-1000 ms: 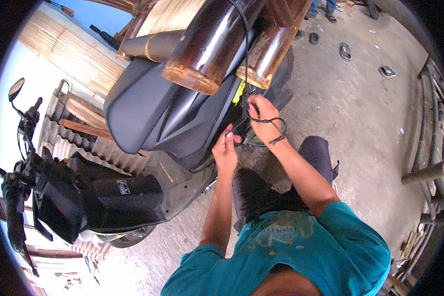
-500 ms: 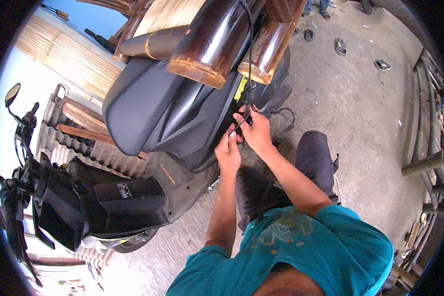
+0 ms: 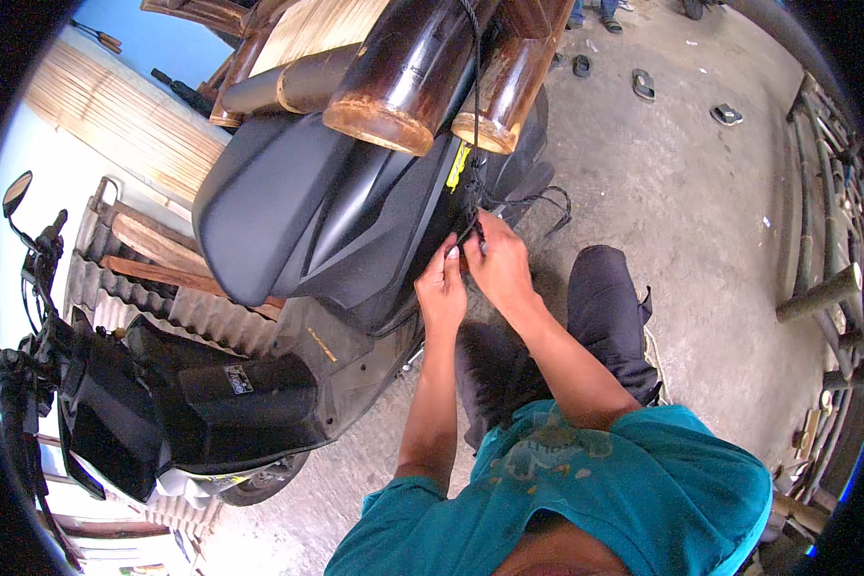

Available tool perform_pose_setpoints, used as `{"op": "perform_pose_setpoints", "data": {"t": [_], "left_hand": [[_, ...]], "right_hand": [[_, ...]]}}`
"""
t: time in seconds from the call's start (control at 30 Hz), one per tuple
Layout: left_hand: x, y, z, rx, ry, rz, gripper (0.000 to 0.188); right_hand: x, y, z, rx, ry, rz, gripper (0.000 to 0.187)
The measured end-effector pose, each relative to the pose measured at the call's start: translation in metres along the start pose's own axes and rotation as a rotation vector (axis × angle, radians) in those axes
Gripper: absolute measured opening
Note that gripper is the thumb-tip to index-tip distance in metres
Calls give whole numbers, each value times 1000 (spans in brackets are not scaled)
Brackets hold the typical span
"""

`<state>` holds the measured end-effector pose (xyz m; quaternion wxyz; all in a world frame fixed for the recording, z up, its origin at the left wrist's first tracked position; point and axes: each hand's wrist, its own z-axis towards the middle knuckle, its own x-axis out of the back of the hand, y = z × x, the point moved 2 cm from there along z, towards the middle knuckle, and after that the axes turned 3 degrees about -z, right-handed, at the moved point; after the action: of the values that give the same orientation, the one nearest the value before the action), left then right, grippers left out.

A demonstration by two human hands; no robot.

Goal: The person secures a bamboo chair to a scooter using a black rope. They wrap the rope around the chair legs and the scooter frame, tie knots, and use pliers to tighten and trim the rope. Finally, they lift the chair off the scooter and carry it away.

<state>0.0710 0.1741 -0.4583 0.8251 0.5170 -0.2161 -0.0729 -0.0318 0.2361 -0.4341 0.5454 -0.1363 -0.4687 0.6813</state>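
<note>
A black rope (image 3: 477, 91) runs down over the cut end of a thick brown bamboo pole (image 3: 511, 91) to a knotted bunch beside the scooter's side. My left hand (image 3: 442, 290) pinches a strand of it with thumb and fingertips, close against the dark body panel. Right beside it, my right hand (image 3: 501, 264) has its fingers curled around the rope just below the knot; its fingertips are partly hidden. Slack rope loops out to the right of the knot. The bamboo piece lies across the black seat (image 3: 259, 192) of the scooter.
The scooter's handlebar (image 3: 19, 384) and front body (image 3: 115, 403) stand at the left. Behind them are corrugated sheets (image 3: 197, 312) and a slatted bamboo panel (image 3: 125, 120). Sandals (image 3: 643, 84) lie on the concrete floor. Bamboo poles (image 3: 821, 298) line the right side; another person's feet show far off.
My right hand has turned, its fingers now curling up round the rope nearer the knot. My left hand keeps its pinch beside it. The whole view has shifted slightly.
</note>
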Motion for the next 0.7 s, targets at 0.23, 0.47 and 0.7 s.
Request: {"op": "perform_pose_setpoints", "data": {"t": [0.23, 0.47, 0.7], "left_hand": [[3, -1, -4, -32, -76, 15, 24], [-1, -10, 5, -2, -137, 41, 23], [-15, -12, -26, -242, 178, 232, 16]], "right_hand": [[35, 9, -34, 9, -189, 505, 16], [45, 64, -131, -369, -620, 444, 40], [8, 103, -197, -299, -1077, 150, 54]]}}
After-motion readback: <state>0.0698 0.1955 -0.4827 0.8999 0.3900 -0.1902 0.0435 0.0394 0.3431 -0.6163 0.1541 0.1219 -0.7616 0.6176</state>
